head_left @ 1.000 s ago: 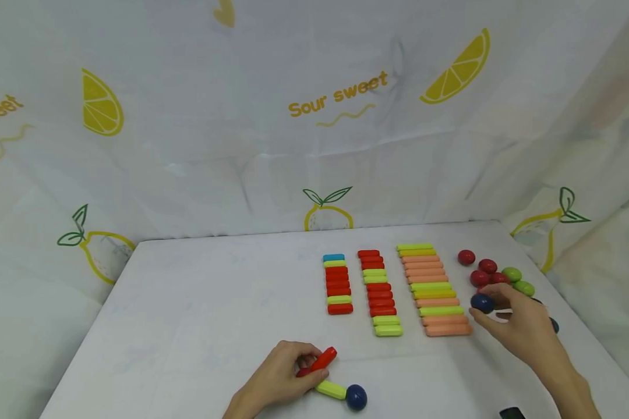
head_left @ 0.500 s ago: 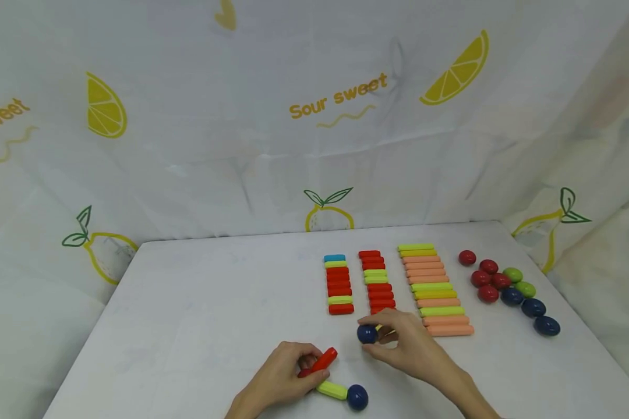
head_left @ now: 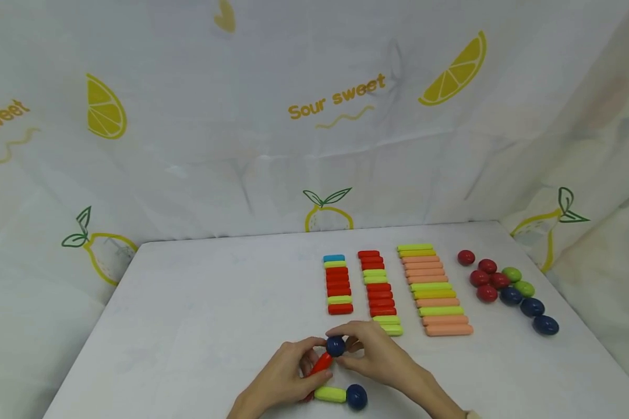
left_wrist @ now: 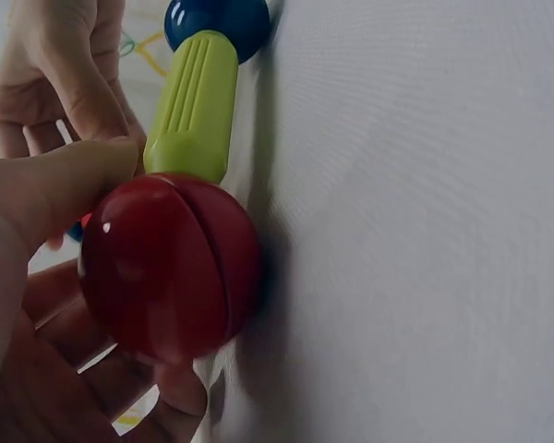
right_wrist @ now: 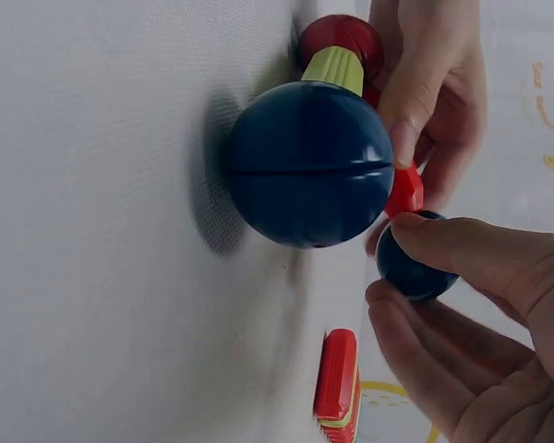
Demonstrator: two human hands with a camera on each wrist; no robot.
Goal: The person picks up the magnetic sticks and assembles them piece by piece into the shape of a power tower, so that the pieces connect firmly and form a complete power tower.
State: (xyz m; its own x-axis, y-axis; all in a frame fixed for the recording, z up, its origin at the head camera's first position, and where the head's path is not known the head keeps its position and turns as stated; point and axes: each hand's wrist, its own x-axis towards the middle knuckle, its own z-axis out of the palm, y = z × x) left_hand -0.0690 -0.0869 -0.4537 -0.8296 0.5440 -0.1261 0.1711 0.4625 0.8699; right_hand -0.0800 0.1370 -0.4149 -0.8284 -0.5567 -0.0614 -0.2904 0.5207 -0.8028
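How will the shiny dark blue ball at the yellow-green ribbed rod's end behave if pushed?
The blue ball probably cannot roll freely: the rod joins it to a glossy red ball held by the left hand. Its smooth, shiny surface may feel slippery.

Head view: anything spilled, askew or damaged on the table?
Nothing stands out: the rods lie in three neat columns, the loose balls sit grouped at right, the left hand holds the joined piece, and the right hand pinches a blue ball.
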